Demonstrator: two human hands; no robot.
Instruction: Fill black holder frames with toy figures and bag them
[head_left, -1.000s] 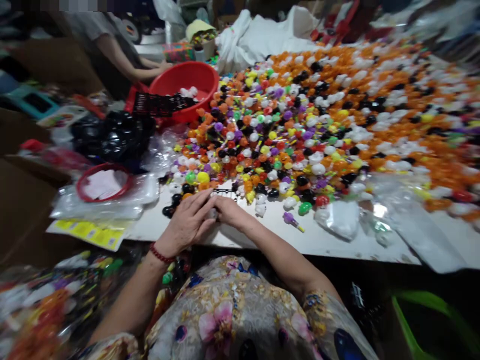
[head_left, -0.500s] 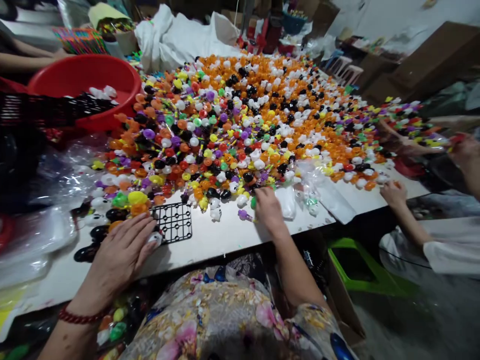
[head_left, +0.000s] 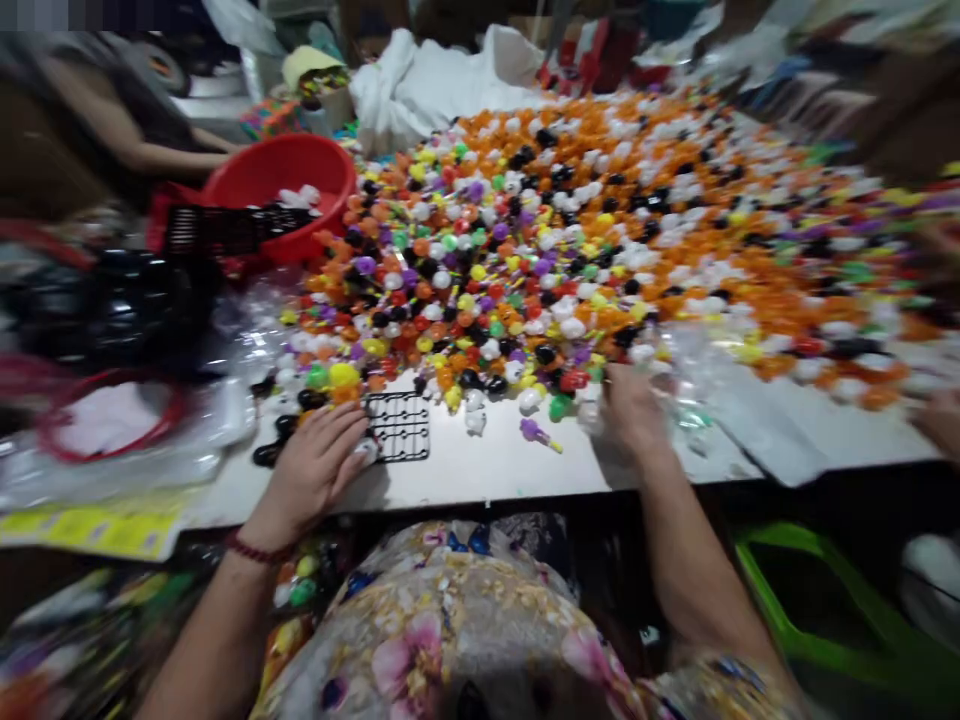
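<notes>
My left hand (head_left: 319, 465) lies flat at the left of the table, fingers stretched out and together. A white toy with black marks (head_left: 367, 447) shows by its thumb. Beside the fingertips is a black plastic grid (head_left: 399, 428), partly covered by the hand. My right hand (head_left: 636, 410) reaches down at the pile's front edge, its fingertips hidden and blurred. To its left lie a green toy piece (head_left: 560, 407), a purple toy with a yellow stem (head_left: 538, 434) and a white figure (head_left: 475, 414). Whether the right hand holds anything does not show.
A large heap of small colourful plastic toys (head_left: 517, 260) covers the table's back. At the left are a red basin (head_left: 330, 165) and plastic bags (head_left: 255, 310). Clear bags (head_left: 772, 420) lie right of my hand. Another person's arm (head_left: 139, 145) is beyond the basin.
The view has turned left. My right hand has moved right, away from the purple toy and over where a white packet lay, uncovering the green piece. My left hand stays by the grid.
</notes>
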